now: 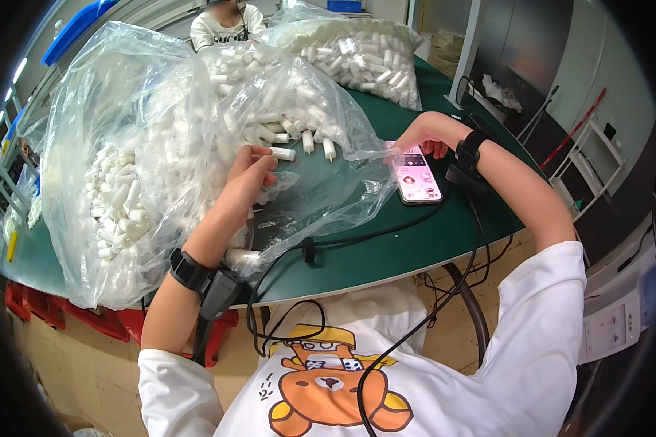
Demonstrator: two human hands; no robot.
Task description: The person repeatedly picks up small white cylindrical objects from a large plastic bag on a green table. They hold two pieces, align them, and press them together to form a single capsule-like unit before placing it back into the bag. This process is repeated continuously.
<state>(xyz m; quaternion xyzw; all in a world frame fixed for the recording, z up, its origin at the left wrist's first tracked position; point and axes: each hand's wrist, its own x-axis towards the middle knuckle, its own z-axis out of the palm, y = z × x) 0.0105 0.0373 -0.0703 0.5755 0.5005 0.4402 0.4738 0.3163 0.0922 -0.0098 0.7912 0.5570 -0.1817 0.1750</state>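
A large clear plastic bag (124, 80) full of small white cylinders (116, 211) lies across the left and middle of the green table. My left hand (251, 171) is at the bag's open side, its fingers curled. One white cylinder (283, 154) lies against its fingertips; what is between the fingers is hidden. Several cylinders with thin pins at one end spill out just beyond. My right hand (426, 138) is bent over at the right, pinching the bag's edge and pulling the film taut. Beneath it lies a phone (420, 178) with a lit pink screen.
A second clear bag of white cylinders (364, 62) stands at the far side, near a seated person (226, 25). Black cables (342, 239) run over the table's front edge (357, 285) and my lap. Red stools (109, 320) stand under the table. A metal post (468, 54) rises at the right.
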